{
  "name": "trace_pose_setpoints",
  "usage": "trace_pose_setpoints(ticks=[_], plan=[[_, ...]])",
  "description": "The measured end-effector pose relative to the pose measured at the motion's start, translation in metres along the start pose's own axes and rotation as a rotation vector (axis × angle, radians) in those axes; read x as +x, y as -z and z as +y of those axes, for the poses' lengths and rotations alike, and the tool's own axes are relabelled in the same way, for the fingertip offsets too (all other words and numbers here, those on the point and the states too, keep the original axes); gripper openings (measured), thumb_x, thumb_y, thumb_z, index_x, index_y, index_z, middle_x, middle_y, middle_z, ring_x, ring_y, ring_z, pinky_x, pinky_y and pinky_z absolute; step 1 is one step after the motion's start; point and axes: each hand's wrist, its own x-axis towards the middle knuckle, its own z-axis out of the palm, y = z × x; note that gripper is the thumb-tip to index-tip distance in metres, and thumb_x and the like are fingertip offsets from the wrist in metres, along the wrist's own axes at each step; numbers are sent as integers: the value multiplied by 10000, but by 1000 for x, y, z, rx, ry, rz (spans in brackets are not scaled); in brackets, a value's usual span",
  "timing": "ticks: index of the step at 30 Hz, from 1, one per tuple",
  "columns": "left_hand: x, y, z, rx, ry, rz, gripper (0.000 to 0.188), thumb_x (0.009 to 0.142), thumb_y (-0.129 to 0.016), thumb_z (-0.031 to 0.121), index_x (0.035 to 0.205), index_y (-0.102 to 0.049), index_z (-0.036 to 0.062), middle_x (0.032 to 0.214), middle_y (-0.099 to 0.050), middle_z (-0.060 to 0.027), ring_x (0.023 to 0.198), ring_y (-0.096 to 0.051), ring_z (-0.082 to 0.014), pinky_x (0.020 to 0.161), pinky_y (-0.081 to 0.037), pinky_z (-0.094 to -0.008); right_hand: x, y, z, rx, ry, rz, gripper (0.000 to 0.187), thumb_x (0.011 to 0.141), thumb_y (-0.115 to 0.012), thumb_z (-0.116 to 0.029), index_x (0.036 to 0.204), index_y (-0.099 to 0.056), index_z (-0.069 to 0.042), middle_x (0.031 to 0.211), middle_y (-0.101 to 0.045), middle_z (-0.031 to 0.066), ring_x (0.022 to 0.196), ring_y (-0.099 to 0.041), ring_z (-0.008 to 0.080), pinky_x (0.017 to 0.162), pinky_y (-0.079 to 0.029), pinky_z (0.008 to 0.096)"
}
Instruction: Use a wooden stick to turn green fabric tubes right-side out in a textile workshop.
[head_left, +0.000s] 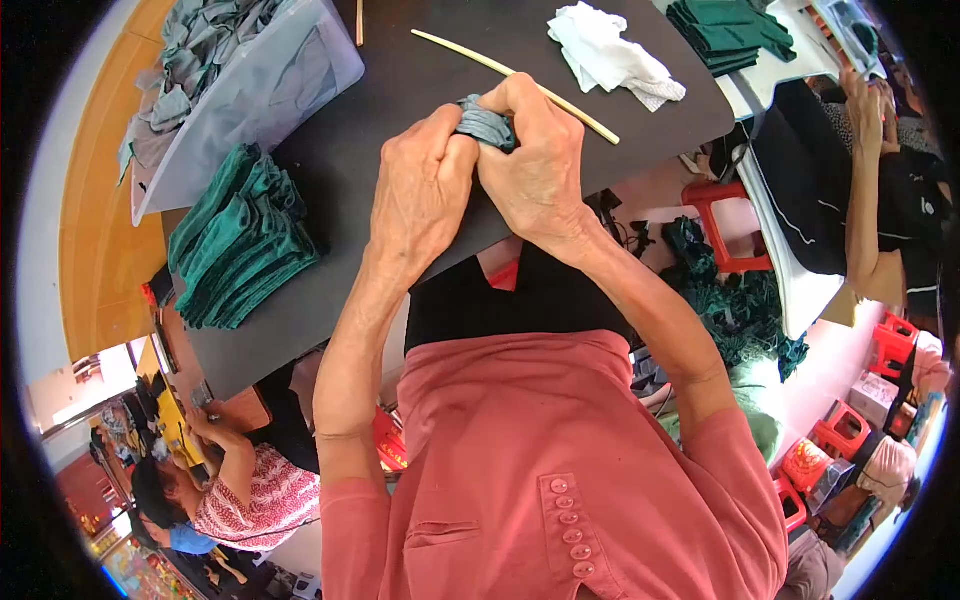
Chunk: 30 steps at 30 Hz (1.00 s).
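Observation:
My left hand and my right hand are close together above the dark table. Both are closed on a bunched grey-green piece of fabric, which shows between the thumbs and fingers. Its lower edge is darker, and much of it is hidden by my hands. Just beyond them, a thin pale stick lies slantwise on the tabletop, passing behind my right hand. A crumpled white cloth is at the far right of the table.
At the left edge lies a stack of folded green velvety pieces, beside a translucent bin of grey-green fabric. More folded green cloth sits far right. Dark green fabric is heaped by a red stool. Other people work on both sides.

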Motion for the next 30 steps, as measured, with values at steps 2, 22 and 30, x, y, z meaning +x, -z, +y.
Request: trace_pose_setpoints(ticks=[2, 22, 30], plan=[[-1, -2, -3, 53, -66, 6, 119, 822, -428, 74, 833, -455, -41, 681, -492, -240, 618, -500, -341, 596, -403, -404, -1, 1, 0, 23, -56, -41, 234, 659, -650, 40, 785, -456, 4, 699, -558, 154, 615, -582, 302, 560, -460, 358], [-11, -5, 7, -235, 8, 57, 191, 919, -420, 118, 1017, -517, -15, 672, -542, -83, 621, -501, -153, 591, -406, -318, 0, -8, -9, 76, 82, 135, 205, 752, -630, 76, 903, -509, 10, 816, -582, 64, 709, -558, 109, 641, -473, 250], [-7, 8, 4, 211, -386, 51, 146, 820, -509, 14, 939, -425, 13, 727, -562, -205, 687, -537, -407, 599, -442, -454, -12, 5, -12, 201, 7, 102, 268, 682, -647, 66, 882, -483, -4, 782, -517, 124, 691, -547, 256, 629, -446, 327]])
